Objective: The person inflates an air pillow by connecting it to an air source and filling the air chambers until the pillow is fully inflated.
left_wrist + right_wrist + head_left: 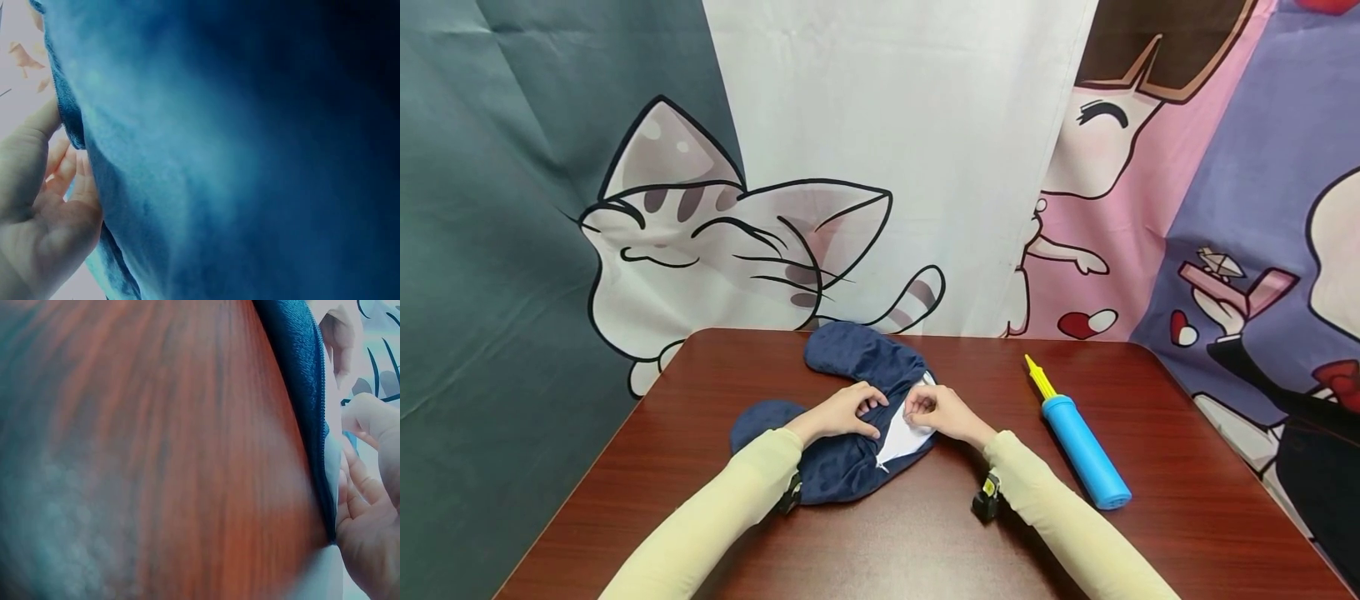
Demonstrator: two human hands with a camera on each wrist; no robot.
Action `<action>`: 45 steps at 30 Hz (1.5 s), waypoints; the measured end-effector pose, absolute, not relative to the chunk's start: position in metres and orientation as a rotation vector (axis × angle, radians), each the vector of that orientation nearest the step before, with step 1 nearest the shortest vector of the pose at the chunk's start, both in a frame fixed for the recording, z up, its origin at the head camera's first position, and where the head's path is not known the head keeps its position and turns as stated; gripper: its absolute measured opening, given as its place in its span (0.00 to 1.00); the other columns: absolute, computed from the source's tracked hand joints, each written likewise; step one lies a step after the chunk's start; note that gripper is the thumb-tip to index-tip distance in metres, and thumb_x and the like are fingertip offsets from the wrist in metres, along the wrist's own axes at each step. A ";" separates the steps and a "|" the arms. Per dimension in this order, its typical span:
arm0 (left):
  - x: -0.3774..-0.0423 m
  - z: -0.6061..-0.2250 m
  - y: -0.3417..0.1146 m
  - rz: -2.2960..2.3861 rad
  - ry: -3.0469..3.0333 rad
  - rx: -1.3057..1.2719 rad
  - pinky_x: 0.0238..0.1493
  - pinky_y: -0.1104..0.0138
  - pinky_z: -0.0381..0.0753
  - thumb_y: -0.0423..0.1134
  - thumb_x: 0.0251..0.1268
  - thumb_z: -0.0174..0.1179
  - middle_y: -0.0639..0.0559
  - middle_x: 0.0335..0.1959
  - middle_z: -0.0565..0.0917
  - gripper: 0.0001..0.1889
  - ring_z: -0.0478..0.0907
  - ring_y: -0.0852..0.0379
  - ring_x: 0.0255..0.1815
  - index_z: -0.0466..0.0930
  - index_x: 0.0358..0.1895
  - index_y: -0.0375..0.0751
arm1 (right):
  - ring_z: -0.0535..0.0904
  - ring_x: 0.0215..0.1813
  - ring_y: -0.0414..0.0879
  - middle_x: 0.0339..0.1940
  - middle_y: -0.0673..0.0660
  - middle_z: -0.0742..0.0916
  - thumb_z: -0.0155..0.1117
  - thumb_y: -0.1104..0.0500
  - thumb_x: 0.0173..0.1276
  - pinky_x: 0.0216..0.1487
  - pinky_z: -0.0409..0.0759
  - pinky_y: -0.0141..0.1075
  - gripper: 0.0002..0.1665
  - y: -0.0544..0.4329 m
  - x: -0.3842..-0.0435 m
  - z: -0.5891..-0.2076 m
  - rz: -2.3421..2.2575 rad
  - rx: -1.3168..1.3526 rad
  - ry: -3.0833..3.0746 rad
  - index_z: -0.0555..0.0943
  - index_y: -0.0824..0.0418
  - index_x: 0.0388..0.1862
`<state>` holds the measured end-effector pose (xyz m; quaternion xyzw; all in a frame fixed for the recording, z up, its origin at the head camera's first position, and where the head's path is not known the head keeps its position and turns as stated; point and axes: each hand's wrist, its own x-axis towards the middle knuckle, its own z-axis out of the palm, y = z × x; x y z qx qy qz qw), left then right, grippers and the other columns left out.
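A navy plush U-shaped neck pillow [850, 354] lies on the table with its zipped side gaping, and a white inner layer [901, 435] shows in the gap. My left hand [846, 410] holds the navy fabric beside the opening. In the left wrist view, the thumb of that left hand [53, 219] lies at the zipper edge, with its fingers curved below it. Across the gap, my right hand [946, 412] has its fingers curled and pinches the white layer. The right wrist view has the right hand [372, 506] beside the zipper teeth [324, 394], its fingertips partly hidden.
A blue hand pump [1086, 450] with a yellow nozzle [1038, 375] lies to the right of my right forearm. The brown wooden table [700, 417] ends at a cartoon-printed cloth backdrop [887, 100]. Dark wrist cameras [987, 498] hang under both sleeves.
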<state>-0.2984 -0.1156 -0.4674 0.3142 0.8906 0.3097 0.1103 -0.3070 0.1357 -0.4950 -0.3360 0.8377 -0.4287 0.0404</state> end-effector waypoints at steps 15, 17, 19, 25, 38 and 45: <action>-0.300 -0.469 -0.118 1.007 2.591 1.032 0.42 0.73 0.72 0.41 0.51 0.76 0.51 0.40 0.74 0.25 0.71 0.62 0.38 0.79 0.53 0.40 | 0.77 0.32 0.35 0.29 0.52 0.85 0.67 0.69 0.56 0.36 0.77 0.27 0.09 0.137 -0.307 -0.496 -1.315 -1.056 2.609 0.81 0.56 0.31; -0.300 -0.469 -0.118 1.007 2.589 1.031 0.42 0.73 0.72 0.42 0.52 0.76 0.51 0.40 0.74 0.25 0.70 0.62 0.38 0.79 0.53 0.39 | 0.77 0.32 0.35 0.28 0.50 0.84 0.68 0.69 0.56 0.36 0.77 0.27 0.10 0.137 -0.307 -0.496 -1.309 -1.060 2.612 0.81 0.55 0.31; -0.300 -0.469 -0.117 0.994 2.592 1.007 0.42 0.73 0.72 0.41 0.51 0.76 0.50 0.41 0.75 0.25 0.71 0.61 0.39 0.79 0.53 0.40 | 0.77 0.32 0.34 0.28 0.49 0.84 0.68 0.69 0.56 0.36 0.77 0.27 0.10 0.137 -0.307 -0.496 -1.301 -1.065 2.615 0.81 0.54 0.31; -0.303 -0.471 -0.115 0.934 2.605 0.941 0.43 0.74 0.70 0.38 0.51 0.76 0.47 0.43 0.76 0.26 0.71 0.58 0.41 0.79 0.54 0.40 | 0.77 0.31 0.33 0.27 0.50 0.85 0.69 0.69 0.55 0.35 0.77 0.26 0.11 0.138 -0.306 -0.494 -1.285 -1.047 2.619 0.80 0.54 0.29; -0.308 -0.475 -0.121 0.997 2.561 1.042 0.43 0.72 0.72 0.45 0.52 0.75 0.52 0.41 0.75 0.25 0.70 0.62 0.39 0.79 0.53 0.42 | 0.76 0.30 0.34 0.28 0.49 0.84 0.69 0.69 0.56 0.35 0.75 0.25 0.11 0.138 -0.306 -0.490 -1.230 -0.976 2.611 0.80 0.53 0.30; -0.303 -0.469 -0.117 0.953 2.578 0.946 0.43 0.73 0.70 0.39 0.51 0.76 0.46 0.43 0.76 0.26 0.72 0.56 0.41 0.78 0.54 0.39 | 0.76 0.30 0.35 0.27 0.49 0.84 0.69 0.68 0.56 0.35 0.75 0.26 0.09 0.137 -0.308 -0.490 -1.216 -0.978 2.602 0.81 0.56 0.30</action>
